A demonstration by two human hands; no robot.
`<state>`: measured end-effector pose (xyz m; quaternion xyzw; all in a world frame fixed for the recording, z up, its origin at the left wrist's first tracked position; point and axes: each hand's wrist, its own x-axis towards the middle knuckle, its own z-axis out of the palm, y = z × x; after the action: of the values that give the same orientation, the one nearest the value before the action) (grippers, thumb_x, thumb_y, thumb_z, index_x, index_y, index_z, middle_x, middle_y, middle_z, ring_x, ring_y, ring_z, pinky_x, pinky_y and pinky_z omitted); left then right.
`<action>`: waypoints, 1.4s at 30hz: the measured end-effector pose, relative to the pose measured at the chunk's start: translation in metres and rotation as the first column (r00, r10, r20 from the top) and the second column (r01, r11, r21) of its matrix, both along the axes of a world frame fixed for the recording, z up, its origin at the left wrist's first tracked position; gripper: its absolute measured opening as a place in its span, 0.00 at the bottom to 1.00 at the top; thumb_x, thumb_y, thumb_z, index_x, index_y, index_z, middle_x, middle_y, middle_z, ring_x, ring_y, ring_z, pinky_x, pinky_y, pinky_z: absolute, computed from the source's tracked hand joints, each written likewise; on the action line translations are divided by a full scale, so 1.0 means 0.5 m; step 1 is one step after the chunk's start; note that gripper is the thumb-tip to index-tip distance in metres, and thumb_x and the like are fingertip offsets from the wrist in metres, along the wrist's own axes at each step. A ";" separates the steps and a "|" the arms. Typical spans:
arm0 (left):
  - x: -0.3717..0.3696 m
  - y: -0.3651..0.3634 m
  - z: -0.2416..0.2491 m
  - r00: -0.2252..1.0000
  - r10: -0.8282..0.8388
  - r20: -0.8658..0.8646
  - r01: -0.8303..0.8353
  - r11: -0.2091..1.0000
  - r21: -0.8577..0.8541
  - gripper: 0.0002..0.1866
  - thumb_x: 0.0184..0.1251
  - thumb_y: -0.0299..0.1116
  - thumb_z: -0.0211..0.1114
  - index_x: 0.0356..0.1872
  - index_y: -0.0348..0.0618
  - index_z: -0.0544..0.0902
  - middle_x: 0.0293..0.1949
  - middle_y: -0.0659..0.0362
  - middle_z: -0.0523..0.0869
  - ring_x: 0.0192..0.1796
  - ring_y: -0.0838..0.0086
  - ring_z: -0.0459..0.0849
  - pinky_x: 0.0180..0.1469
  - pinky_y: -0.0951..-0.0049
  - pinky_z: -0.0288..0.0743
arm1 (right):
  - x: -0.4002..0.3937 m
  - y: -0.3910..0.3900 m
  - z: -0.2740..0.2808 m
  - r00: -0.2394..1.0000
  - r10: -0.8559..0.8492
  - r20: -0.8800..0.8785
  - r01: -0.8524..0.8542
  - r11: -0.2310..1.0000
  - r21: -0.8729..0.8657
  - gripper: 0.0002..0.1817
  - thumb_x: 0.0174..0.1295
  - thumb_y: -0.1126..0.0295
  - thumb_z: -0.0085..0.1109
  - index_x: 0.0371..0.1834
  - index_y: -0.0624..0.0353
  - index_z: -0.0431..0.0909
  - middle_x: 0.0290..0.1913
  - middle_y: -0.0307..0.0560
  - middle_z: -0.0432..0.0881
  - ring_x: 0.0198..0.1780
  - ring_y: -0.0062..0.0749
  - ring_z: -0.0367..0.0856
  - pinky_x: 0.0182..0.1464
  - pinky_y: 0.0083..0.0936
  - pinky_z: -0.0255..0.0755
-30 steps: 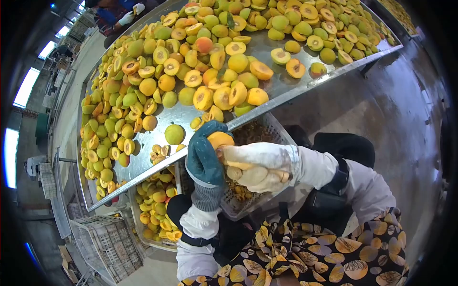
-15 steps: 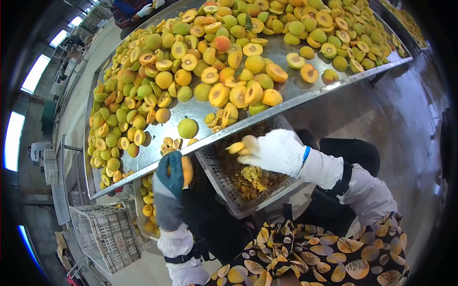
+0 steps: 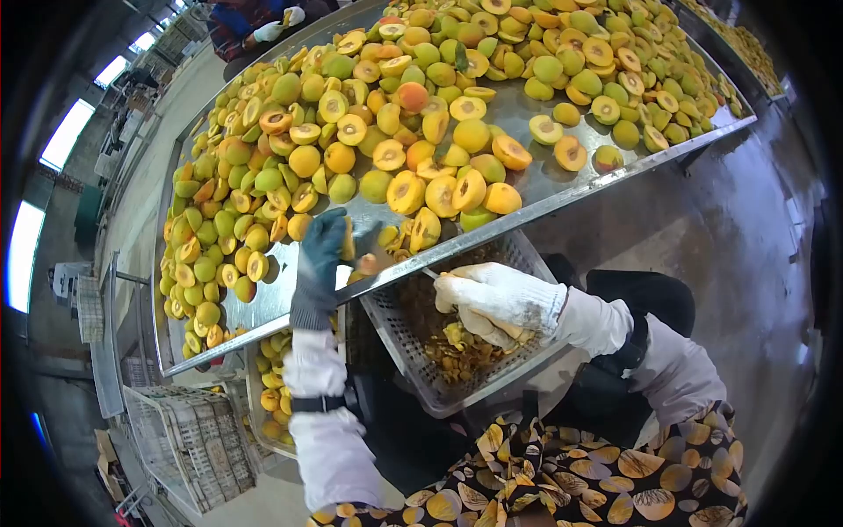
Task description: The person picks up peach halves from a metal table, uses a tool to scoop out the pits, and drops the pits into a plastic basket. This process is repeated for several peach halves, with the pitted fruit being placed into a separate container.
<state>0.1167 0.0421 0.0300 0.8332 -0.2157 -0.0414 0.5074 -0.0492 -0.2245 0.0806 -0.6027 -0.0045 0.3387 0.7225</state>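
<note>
My left hand (image 3: 323, 250), in a dark green and grey glove, is over the table's near edge. Its fingers are curled around a yellow peach (image 3: 349, 239), mostly hidden and blurred. Close by lie cut peach halves (image 3: 426, 230) and small pieces. My right hand (image 3: 502, 303), in a stained white glove, is closed above a grey plastic crate (image 3: 413, 373). A thin metal tip (image 3: 429, 273) sticks out of its fingers; the rest of that tool is hidden. Yellow scraps (image 3: 458, 347) lie in the crate below.
Peaches, many of them halved, are heaped on the metal table (image 3: 580, 189), which has a raised rim. Beneath it on the left stands a crate of peach halves (image 3: 274, 400), beside a white plastic crate (image 3: 198, 439). Across the table a co-worker's gloved hands (image 3: 277, 26) are visible.
My left hand has moved up and forward from before the rim to over the table. My right hand has lowered slightly; the yellow piece at its fingertips is out of sight.
</note>
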 end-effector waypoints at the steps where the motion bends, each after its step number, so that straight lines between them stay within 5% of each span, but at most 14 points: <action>1: -0.052 -0.011 0.013 0.982 -0.185 0.038 0.188 0.951 -0.244 0.28 0.63 0.26 0.71 0.64 0.31 0.74 0.55 0.47 0.85 0.52 0.62 0.87 0.53 0.65 0.83 | -0.003 0.007 0.015 0.999 -0.010 0.052 0.011 0.999 -0.036 0.28 0.73 0.45 0.48 0.49 0.65 0.75 0.17 0.42 0.73 0.15 0.25 0.73 0.15 0.23 0.63; 3: -0.100 -0.046 -0.025 0.994 -0.091 0.068 0.109 0.937 -0.332 0.33 0.60 0.18 0.72 0.67 0.31 0.70 0.60 0.45 0.82 0.55 0.57 0.86 0.56 0.62 0.82 | -0.002 0.018 0.052 0.994 -0.014 0.107 0.033 0.983 -0.181 0.24 0.72 0.46 0.49 0.49 0.58 0.76 0.21 0.44 0.78 0.19 0.27 0.78 0.21 0.25 0.72; 4: -0.151 -0.084 0.009 0.990 -0.142 -0.001 0.127 0.885 -0.448 0.31 0.68 0.35 0.70 0.66 0.28 0.70 0.63 0.42 0.79 0.58 0.54 0.85 0.61 0.59 0.80 | 0.001 0.026 0.048 0.982 -0.012 0.189 0.064 0.960 -0.272 0.25 0.72 0.45 0.50 0.48 0.59 0.77 0.24 0.48 0.81 0.22 0.33 0.81 0.24 0.29 0.75; 5: -0.164 -0.100 0.012 0.755 -0.440 -0.485 -0.280 0.453 -0.846 0.35 0.76 0.54 0.55 0.66 0.28 0.70 0.62 0.42 0.80 0.60 0.50 0.83 0.63 0.55 0.78 | 0.002 0.032 0.039 0.963 0.001 0.271 0.099 0.928 -0.359 0.25 0.71 0.45 0.51 0.47 0.59 0.77 0.26 0.51 0.83 0.24 0.38 0.84 0.28 0.34 0.78; 8: -0.195 -0.135 -0.002 0.763 -0.492 -0.418 -0.247 0.376 -0.893 0.31 0.83 0.53 0.43 0.65 0.33 0.71 0.57 0.45 0.81 0.56 0.58 0.84 0.61 0.61 0.79 | -0.005 0.047 0.002 0.834 0.022 0.552 0.347 0.757 -0.554 0.27 0.71 0.43 0.52 0.45 0.60 0.78 0.29 0.58 0.84 0.31 0.50 0.86 0.35 0.42 0.79; 12: -0.228 -0.175 0.018 0.863 -0.226 -0.453 -0.296 0.502 -0.813 0.25 0.84 0.48 0.43 0.61 0.36 0.73 0.49 0.53 0.82 0.50 0.68 0.82 0.59 0.67 0.78 | -0.017 0.053 -0.014 0.713 0.019 0.700 0.522 0.652 -0.550 0.27 0.71 0.42 0.50 0.44 0.60 0.79 0.30 0.60 0.84 0.34 0.57 0.86 0.36 0.46 0.79; 14: -0.236 -0.175 0.011 0.989 0.085 -0.123 -0.135 0.859 -0.493 0.21 0.84 0.43 0.45 0.61 0.36 0.73 0.49 0.54 0.82 0.51 0.70 0.82 0.59 0.69 0.77 | -0.018 0.055 -0.018 0.700 0.041 0.713 0.529 0.641 -0.556 0.27 0.72 0.43 0.49 0.45 0.60 0.79 0.29 0.59 0.84 0.34 0.56 0.86 0.36 0.47 0.79; 22: -0.276 -0.215 0.043 0.967 0.249 -0.046 -0.237 0.822 -0.519 0.24 0.84 0.48 0.48 0.58 0.34 0.76 0.50 0.51 0.84 0.47 0.70 0.83 0.54 0.70 0.78 | 0.003 0.051 -0.049 0.307 0.186 0.934 0.548 0.768 -0.333 0.27 0.73 0.46 0.51 0.42 0.66 0.76 0.20 0.56 0.78 0.23 0.52 0.81 0.27 0.42 0.76; 25: -0.283 -0.214 0.058 0.960 0.272 0.060 -0.223 0.880 -0.419 0.25 0.84 0.49 0.47 0.58 0.33 0.76 0.51 0.50 0.84 0.48 0.70 0.83 0.54 0.70 0.79 | -0.010 0.031 -0.006 0.906 -0.087 0.414 0.128 0.989 -0.072 0.26 0.75 0.47 0.51 0.39 0.65 0.75 0.16 0.46 0.73 0.15 0.39 0.74 0.18 0.32 0.70; 26: -0.288 -0.216 0.066 0.964 0.266 0.009 -0.231 0.853 -0.468 0.26 0.84 0.50 0.46 0.59 0.33 0.76 0.51 0.50 0.83 0.49 0.69 0.83 0.54 0.70 0.79 | -0.017 0.025 0.023 0.995 -0.032 -0.091 0.047 0.984 0.170 0.25 0.76 0.48 0.51 0.38 0.64 0.75 0.14 0.41 0.72 0.12 0.34 0.71 0.16 0.28 0.68; 29: -0.297 -0.210 0.059 0.969 0.246 0.005 -0.213 0.849 -0.484 0.26 0.84 0.50 0.45 0.60 0.33 0.75 0.52 0.49 0.83 0.51 0.69 0.83 0.55 0.69 0.79 | -0.029 0.027 0.027 0.951 -0.047 -0.305 0.161 0.918 0.362 0.27 0.77 0.47 0.49 0.35 0.64 0.73 0.11 0.36 0.67 0.09 0.23 0.66 0.11 0.21 0.59; 33: -0.302 -0.213 0.058 0.973 0.229 -0.026 -0.204 0.804 -0.558 0.26 0.84 0.48 0.45 0.61 0.33 0.74 0.53 0.49 0.83 0.52 0.68 0.83 0.56 0.69 0.79 | -0.028 0.025 0.026 0.997 -0.007 -0.080 0.024 0.977 0.212 0.26 0.76 0.48 0.49 0.34 0.62 0.73 0.14 0.39 0.73 0.11 0.27 0.70 0.15 0.24 0.63; 36: -0.290 -0.219 0.048 0.982 0.172 -0.072 -0.182 0.800 -0.571 0.25 0.85 0.47 0.45 0.58 0.32 0.76 0.51 0.49 0.84 0.52 0.68 0.83 0.56 0.69 0.78 | -0.007 0.043 0.006 0.776 -0.021 0.630 0.235 0.937 -0.258 0.25 0.76 0.48 0.46 0.36 0.62 0.75 0.18 0.43 0.75 0.16 0.29 0.75 0.20 0.26 0.68; 42: -0.283 -0.218 0.058 0.959 0.218 0.183 -0.144 0.926 -0.350 0.25 0.85 0.46 0.44 0.56 0.32 0.79 0.47 0.51 0.86 0.48 0.69 0.84 0.55 0.69 0.78 | -0.009 0.000 -0.029 0.949 0.127 -0.287 0.003 0.910 0.414 0.29 0.75 0.44 0.45 0.36 0.63 0.77 0.18 0.45 0.76 0.17 0.33 0.77 0.22 0.30 0.72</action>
<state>-0.0249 -0.0668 0.0588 0.7512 -0.1958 0.1349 0.6157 -0.0538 -0.2245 0.0659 -0.3771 0.0179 0.4430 0.8132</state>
